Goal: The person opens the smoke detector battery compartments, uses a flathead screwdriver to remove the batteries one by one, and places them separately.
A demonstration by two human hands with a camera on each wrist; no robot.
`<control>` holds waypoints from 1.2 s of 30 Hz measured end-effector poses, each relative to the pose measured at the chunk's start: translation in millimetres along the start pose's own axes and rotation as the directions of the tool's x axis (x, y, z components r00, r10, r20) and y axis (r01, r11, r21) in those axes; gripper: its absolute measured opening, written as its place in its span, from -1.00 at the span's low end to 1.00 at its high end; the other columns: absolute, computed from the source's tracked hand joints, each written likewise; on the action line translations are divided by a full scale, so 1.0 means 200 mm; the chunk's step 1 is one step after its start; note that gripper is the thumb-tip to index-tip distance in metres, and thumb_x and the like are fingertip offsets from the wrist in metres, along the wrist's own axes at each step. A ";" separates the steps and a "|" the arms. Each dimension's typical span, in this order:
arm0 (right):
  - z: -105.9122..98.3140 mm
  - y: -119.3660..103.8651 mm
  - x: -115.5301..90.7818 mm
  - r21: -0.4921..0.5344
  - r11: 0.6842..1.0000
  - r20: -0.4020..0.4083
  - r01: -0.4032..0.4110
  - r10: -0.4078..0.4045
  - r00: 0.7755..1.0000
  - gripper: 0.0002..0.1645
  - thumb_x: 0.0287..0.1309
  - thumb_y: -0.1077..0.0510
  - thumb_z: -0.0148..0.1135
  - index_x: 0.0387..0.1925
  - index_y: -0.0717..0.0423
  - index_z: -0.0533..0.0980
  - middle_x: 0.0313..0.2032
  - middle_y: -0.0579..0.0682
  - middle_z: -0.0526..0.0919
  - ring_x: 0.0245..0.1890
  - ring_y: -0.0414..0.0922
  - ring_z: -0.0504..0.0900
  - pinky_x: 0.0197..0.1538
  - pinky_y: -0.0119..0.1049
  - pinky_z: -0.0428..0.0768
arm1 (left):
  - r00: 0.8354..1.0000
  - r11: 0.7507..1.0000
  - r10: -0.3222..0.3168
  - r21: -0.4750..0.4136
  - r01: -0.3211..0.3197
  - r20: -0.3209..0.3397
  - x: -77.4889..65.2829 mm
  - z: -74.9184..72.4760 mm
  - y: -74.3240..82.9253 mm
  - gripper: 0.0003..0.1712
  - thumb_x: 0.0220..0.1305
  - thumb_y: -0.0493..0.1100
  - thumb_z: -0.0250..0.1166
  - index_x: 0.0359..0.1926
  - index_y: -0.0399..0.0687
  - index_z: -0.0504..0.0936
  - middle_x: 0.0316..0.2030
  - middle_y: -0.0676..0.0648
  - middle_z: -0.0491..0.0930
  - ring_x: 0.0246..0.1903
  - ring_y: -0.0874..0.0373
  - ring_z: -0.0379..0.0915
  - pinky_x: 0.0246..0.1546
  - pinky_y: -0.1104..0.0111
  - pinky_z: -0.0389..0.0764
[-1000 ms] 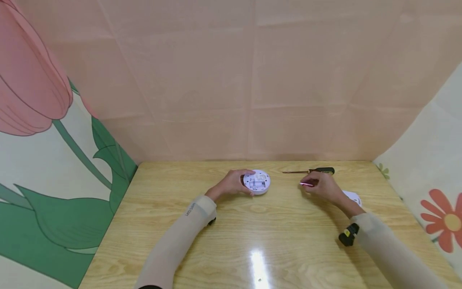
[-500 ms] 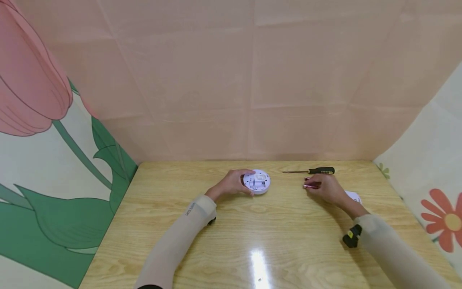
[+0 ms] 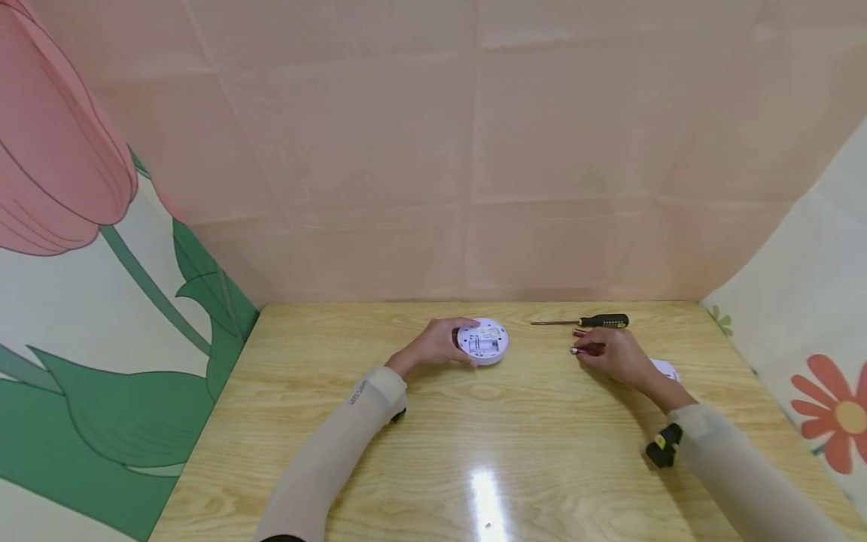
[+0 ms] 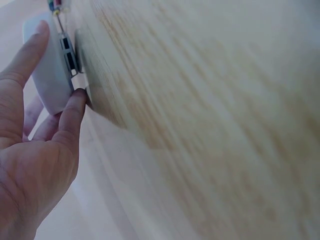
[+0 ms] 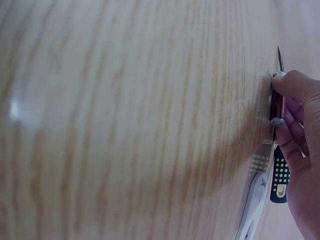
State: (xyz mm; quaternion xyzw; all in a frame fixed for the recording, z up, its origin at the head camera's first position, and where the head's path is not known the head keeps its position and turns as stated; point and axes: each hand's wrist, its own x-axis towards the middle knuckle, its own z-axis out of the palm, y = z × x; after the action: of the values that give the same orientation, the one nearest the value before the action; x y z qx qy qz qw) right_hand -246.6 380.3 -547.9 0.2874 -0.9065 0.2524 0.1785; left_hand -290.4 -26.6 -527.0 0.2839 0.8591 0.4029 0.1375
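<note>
A round white plastic device (image 3: 482, 343) lies on the table with its opened battery compartment facing up. My left hand (image 3: 435, 343) grips its left side, thumb and fingers around the rim. In the left wrist view the device's white casing (image 4: 50, 75) shows between thumb and fingers. My right hand (image 3: 612, 355) pinches a dark red battery (image 5: 278, 106) at table height, right of the device. A second battery (image 3: 579, 332) lies just beyond those fingers, partly hidden by them. Behind the right hand is a screwdriver (image 3: 603, 321) with a black and yellow handle.
A white cover piece (image 3: 665, 369) lies right of my right hand, partly hidden by the wrist. The wooden table (image 3: 474, 436) ends at a beige cloth backdrop (image 3: 467, 226) at the back. Printed floral cloth (image 3: 799, 316) hangs along the right side.
My right hand has drawn slightly to the right with the battery, and the second battery has come into view beside it. The left hand and device have stayed in place.
</note>
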 end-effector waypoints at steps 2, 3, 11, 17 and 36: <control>0.00 0.00 0.00 0.000 1.000 0.004 -0.008 0.008 1.000 -0.74 -0.10 0.41 0.65 -0.32 0.15 0.79 -0.35 -0.01 0.82 -0.38 -0.18 0.75 -0.34 -0.59 0.60 | 1.000 1.000 -0.003 -0.002 0.003 0.000 0.00 0.00 0.00 0.00 -0.01 -0.04 0.75 0.47 0.04 0.53 0.45 -0.06 0.50 0.43 0.07 0.39 0.49 0.20 0.36; -0.01 0.00 0.00 -0.002 1.000 0.006 -0.011 0.011 1.000 -0.74 -0.10 0.40 0.66 -0.32 0.15 0.79 -0.36 -0.01 0.82 -0.40 -0.19 0.75 -0.35 -0.58 0.60 | 1.000 1.000 -0.004 -0.003 0.004 0.001 0.00 0.00 0.00 0.00 -0.01 -0.04 0.75 0.47 0.04 0.53 0.45 -0.06 0.50 0.43 0.07 0.39 0.49 0.20 0.37; -0.03 0.01 -0.02 0.012 0.999 0.002 -0.036 0.036 0.999 -0.73 -0.11 0.36 0.68 -0.30 0.18 0.77 -0.41 -0.01 0.77 -0.49 -0.17 0.69 -0.43 -0.45 0.62 | 1.000 1.000 -0.004 -0.004 0.004 0.003 0.00 0.00 0.00 0.00 -0.01 -0.02 0.75 0.47 0.04 0.53 0.46 -0.06 0.49 0.45 0.06 0.37 0.49 0.19 0.36; -0.09 0.01 -0.04 0.027 0.998 0.023 -0.053 0.052 0.998 -0.71 -0.06 0.33 0.68 -0.24 0.21 0.77 -0.37 0.04 0.79 -0.45 -0.10 0.72 -0.39 -0.46 0.65 | 1.000 1.000 0.001 0.010 -0.001 0.004 -0.01 0.00 0.01 0.00 0.00 -0.02 0.75 0.47 0.02 0.52 0.45 -0.06 0.50 0.43 0.08 0.39 0.48 0.20 0.38; -0.29 0.07 -0.15 -0.058 0.996 0.107 -0.070 0.076 0.991 -0.36 -0.03 0.20 0.69 0.12 0.25 0.68 -0.06 0.14 0.79 -0.14 0.13 0.74 -0.17 0.00 0.75 | 1.000 1.000 0.022 0.011 -0.022 0.020 -0.02 -0.01 0.03 -0.01 0.05 -0.06 0.72 0.48 -0.04 0.49 0.46 -0.10 0.49 0.44 0.04 0.39 0.48 0.17 0.39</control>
State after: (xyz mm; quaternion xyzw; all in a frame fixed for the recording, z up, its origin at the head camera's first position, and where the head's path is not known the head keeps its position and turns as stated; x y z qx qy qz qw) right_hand -222.7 434.9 -520.5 0.2625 -0.9313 0.2180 0.1273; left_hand -285.6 -26.6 -520.9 0.2981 0.8568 0.3968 0.1398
